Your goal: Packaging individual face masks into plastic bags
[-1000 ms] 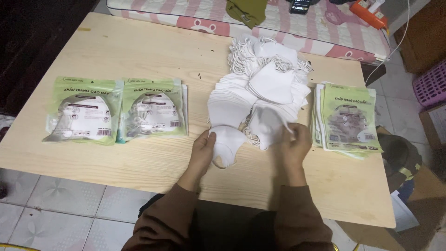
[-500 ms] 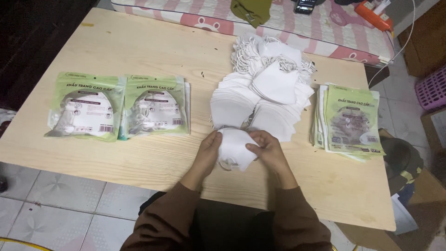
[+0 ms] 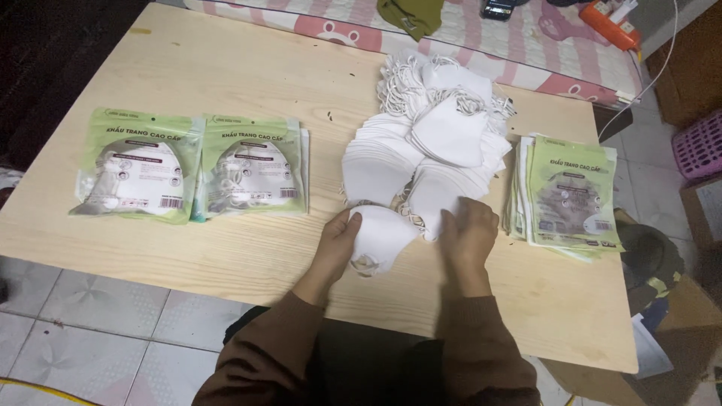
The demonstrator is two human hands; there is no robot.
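Broadly, the pale wooden table [image 3: 226,83] is carrying everything. Toward its far edge a big heap of white masks [image 3: 432,143] is spreading forward to the hands. At the right edge a stack of green packets [image 3: 570,192] is lying; near the left edge two filled green packets [image 3: 192,167] are sitting side by side. By the near edge, the left hand [image 3: 337,239] is pinching a small stack of white masks [image 3: 380,234], while the right hand [image 3: 468,229] is pressing curled fingers onto the heap's front.

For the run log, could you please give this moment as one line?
left hand: holds white mask | right hand: on mask pile | table
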